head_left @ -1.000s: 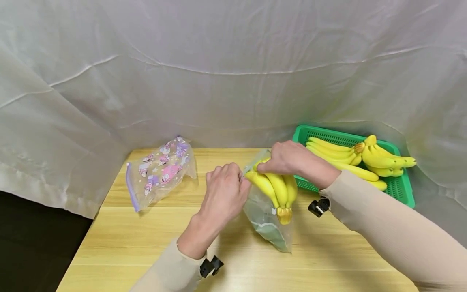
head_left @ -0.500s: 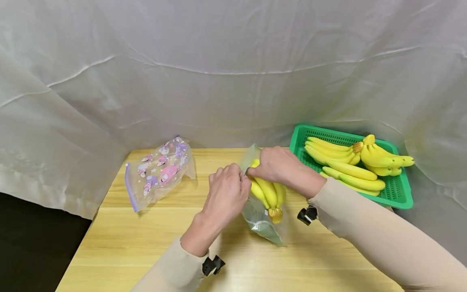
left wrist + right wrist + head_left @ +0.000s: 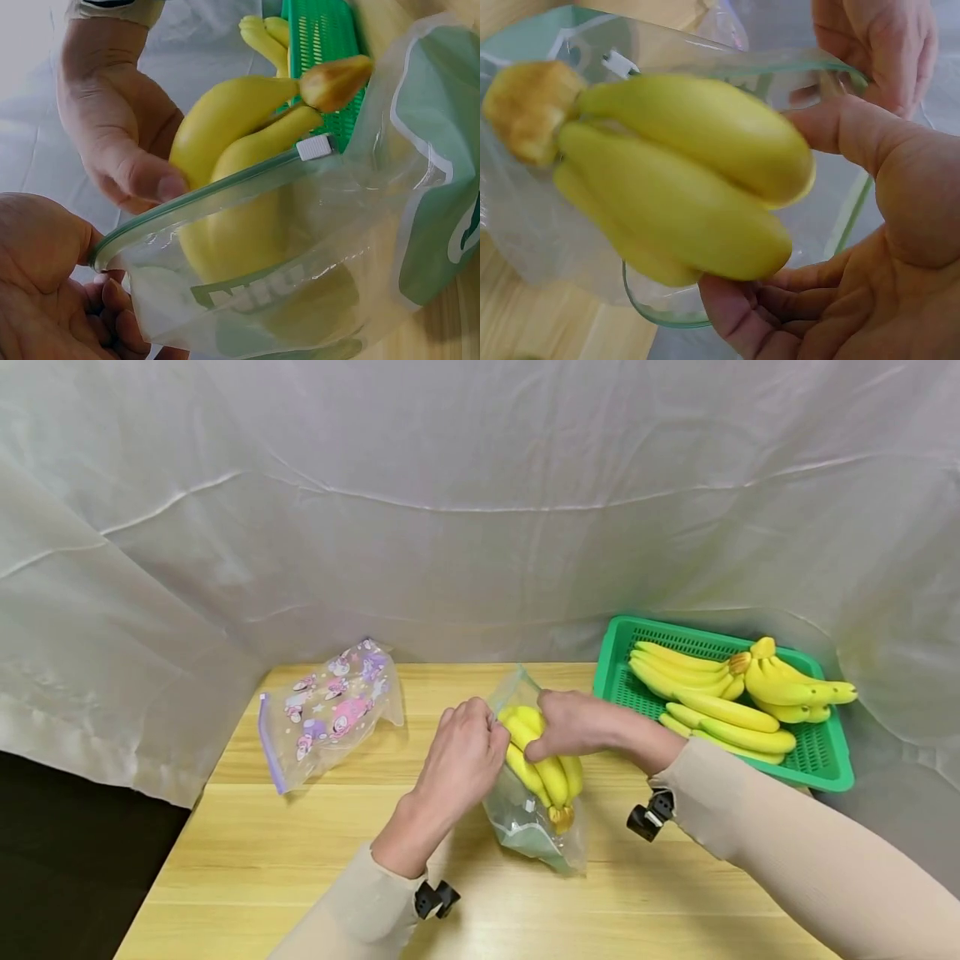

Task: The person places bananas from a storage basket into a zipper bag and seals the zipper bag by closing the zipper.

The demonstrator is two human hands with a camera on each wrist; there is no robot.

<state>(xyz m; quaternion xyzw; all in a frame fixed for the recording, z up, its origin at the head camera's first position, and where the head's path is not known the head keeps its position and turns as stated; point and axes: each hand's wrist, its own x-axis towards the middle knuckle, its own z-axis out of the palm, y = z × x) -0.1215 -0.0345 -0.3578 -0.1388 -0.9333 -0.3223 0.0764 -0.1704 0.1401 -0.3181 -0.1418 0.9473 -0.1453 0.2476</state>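
A clear zip bag (image 3: 517, 822) with green trim hangs from my left hand (image 3: 467, 752), which pinches the rim at one end of its mouth. In the left wrist view the bag's green zip edge (image 3: 202, 196) runs in front of a bunch of yellow bananas (image 3: 236, 150), and their lower part shows through the plastic. My right hand (image 3: 577, 722) grips this bunch by its tip end, thumb on one side and fingers on the other. The brown stem end (image 3: 532, 109) points down toward the bag's bottom in the head view. A white slider (image 3: 314, 147) sits on the zip.
At the back right stands a green basket (image 3: 836, 752) with more bananas (image 3: 738, 735) in it. A second zip bag (image 3: 330, 714), printed with pink and purple figures, lies flat at the left on the wooden table (image 3: 300, 852). A grey curtain (image 3: 480, 585) borders the back.
The bunch has shifted left and slightly down toward the bag's mouth. My right hand went left to the rim, then back a little onto the bananas. The left hand has barely moved.
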